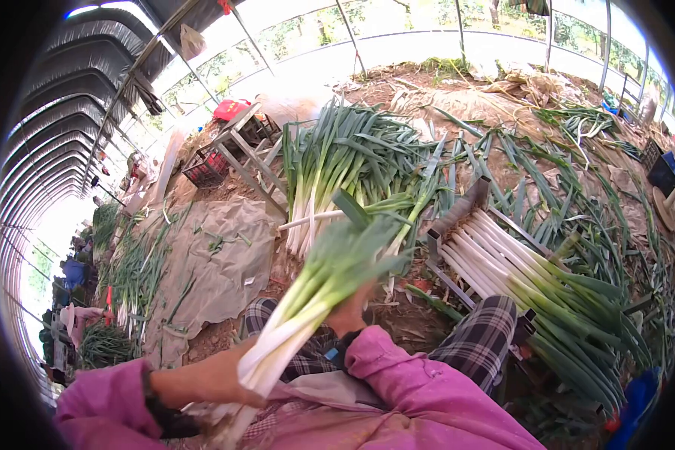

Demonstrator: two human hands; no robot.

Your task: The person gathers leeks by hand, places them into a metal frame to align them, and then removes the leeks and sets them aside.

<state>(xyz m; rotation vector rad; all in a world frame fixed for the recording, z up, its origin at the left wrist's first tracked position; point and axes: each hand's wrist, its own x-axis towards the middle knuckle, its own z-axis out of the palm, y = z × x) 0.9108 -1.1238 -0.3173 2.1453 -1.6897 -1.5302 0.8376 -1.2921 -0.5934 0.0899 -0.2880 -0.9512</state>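
A small bunch of long green onions (289, 322) slants across my lap, white ends low and leaves up and away from me. My left hand (221, 375) is closed round the white stalks near the root end. Close against the bunch, where white turns green, is my right hand (347, 311); its fingers are hidden behind the motion-blurred leaves. Straight ahead on the ground lies a large pile of green onions (345, 157). To my right, a metal frame (461, 206) holds a row of green onions (495, 262), white ends toward the pile.
A brown sheet (225, 277) covers ground at the left. Beyond it stand a wooden stool (251, 154) and a red crate (205, 166). Loose leaves (547, 172) litter the right side. At the far left, a person in a pink sleeve (88, 315) is beside more green onions.
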